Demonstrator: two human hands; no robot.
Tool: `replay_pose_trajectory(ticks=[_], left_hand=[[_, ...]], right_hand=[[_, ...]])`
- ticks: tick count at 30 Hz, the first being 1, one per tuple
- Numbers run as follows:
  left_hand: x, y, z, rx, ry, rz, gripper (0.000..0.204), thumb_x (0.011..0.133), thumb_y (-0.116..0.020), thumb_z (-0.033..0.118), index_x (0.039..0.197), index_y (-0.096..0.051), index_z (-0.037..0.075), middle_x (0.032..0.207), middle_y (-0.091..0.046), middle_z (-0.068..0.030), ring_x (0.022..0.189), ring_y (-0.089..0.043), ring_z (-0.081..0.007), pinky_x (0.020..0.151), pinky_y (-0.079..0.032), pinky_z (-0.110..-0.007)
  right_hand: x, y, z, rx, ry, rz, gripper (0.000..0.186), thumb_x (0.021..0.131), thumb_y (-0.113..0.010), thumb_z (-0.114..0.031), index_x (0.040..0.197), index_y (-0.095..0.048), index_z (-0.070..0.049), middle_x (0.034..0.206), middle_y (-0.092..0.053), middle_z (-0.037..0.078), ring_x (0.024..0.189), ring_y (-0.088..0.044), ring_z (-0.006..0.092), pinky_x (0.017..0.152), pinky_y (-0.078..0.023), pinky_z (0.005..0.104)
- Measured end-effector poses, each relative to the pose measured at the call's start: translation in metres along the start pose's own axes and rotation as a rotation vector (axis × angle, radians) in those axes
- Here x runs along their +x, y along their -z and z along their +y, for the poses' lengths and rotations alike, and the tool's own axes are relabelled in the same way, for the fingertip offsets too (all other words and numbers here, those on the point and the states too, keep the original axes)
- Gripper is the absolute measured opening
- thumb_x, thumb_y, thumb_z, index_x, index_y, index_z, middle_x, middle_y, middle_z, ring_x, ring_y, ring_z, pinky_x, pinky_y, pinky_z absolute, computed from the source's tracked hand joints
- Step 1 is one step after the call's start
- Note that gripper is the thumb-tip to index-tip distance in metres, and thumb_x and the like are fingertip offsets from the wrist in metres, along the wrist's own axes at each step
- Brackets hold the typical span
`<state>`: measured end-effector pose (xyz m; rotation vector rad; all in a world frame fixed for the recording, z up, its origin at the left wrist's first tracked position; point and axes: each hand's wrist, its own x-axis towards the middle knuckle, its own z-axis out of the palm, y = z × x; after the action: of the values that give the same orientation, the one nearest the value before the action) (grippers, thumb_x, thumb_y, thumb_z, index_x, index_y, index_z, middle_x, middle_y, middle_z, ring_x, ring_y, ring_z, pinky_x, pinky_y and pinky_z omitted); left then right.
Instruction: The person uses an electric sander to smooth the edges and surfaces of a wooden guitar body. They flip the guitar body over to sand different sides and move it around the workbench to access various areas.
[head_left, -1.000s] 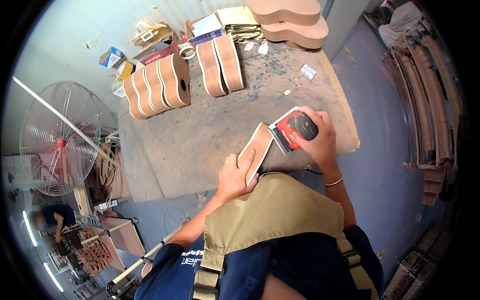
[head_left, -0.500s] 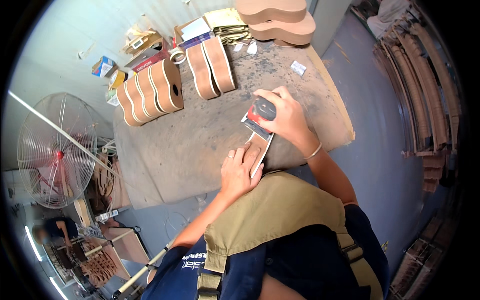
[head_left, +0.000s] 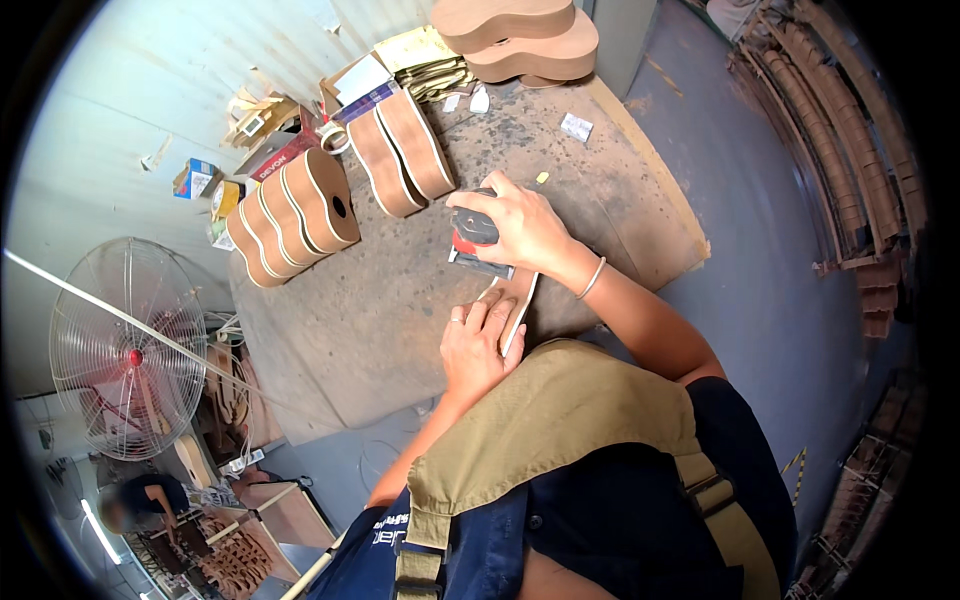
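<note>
A small wooden guitar body stands on edge on the worktable, right in front of me. It has a brown side and white edge strips. My left hand presses on its near part, fingers over the side and thumb along the edge. My right hand is wrapped round the top of a red and black power sander. The sander's flat pad sits at the far end of the body, mostly left of it. The palm hides part of the tool, and I cannot tell whether the pad touches the wood.
Similar small bodies stand in a row at the left, with another pair behind. Larger guitar bodies are stacked at the back. Boxes line the wall. A large fan and a person are at left.
My right hand has moved left with the sander, from over the body's far end to its left side. My left hand stays on the body. The view has shifted somewhat.
</note>
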<state>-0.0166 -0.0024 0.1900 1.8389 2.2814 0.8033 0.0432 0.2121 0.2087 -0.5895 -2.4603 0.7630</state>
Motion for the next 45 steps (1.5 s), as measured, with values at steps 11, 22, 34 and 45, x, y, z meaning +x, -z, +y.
replay_pose_trajectory(ticks=[11, 22, 34, 45], left_hand=[[0.002, 0.0, -0.002, 0.022, 0.01, -0.015, 0.044, 0.086, -0.082, 0.027, 0.129, -0.078, 0.016, 0.134, -0.073, -0.0041, 0.104, -0.065, -0.0346, 0.09, -0.06, -0.045], [0.002, -0.001, -0.003, 0.026, 0.016, -0.011, 0.044, 0.086, -0.083, 0.027, 0.128, -0.078, 0.016, 0.133, -0.073, -0.0042, 0.103, -0.065, -0.0353, 0.088, -0.059, -0.045], [0.002, -0.005, 0.0, 0.023, 0.037, 0.034, 0.04, 0.084, -0.085, 0.026, 0.123, -0.082, 0.017, 0.128, -0.076, -0.0016, 0.1, -0.066, -0.0328, 0.087, -0.061, -0.043], [0.005, -0.005, 0.004, -0.005, 0.026, 0.064, 0.036, 0.086, -0.085, 0.022, 0.121, -0.083, 0.016, 0.128, -0.079, -0.0026, 0.101, -0.069, -0.0314, 0.092, -0.059, -0.041]], right_hand=[[0.002, 0.001, 0.001, -0.001, 0.073, 0.048, 0.071, 0.071, -0.091, -0.015, 0.139, -0.071, -0.024, 0.122, -0.062, 0.018, 0.098, -0.074, 0.0419, 0.085, -0.064, 0.0507], [-0.003, 0.009, -0.003, -0.011, -0.033, -0.057, 0.07, 0.073, -0.09, -0.014, 0.139, -0.071, -0.023, 0.128, -0.062, 0.019, 0.108, -0.072, 0.0418, 0.089, -0.062, 0.0493], [-0.028, 0.026, 0.003, -0.001, -0.014, -0.058, 0.072, 0.073, -0.095, -0.017, 0.14, -0.068, -0.023, 0.126, -0.06, 0.02, 0.104, -0.072, 0.0404, 0.083, -0.061, 0.049], [-0.026, 0.028, 0.01, 0.058, -0.168, -0.126, 0.068, 0.076, -0.093, -0.02, 0.14, -0.069, -0.026, 0.121, -0.061, 0.019, 0.097, -0.074, 0.0393, 0.084, -0.062, 0.0506]])
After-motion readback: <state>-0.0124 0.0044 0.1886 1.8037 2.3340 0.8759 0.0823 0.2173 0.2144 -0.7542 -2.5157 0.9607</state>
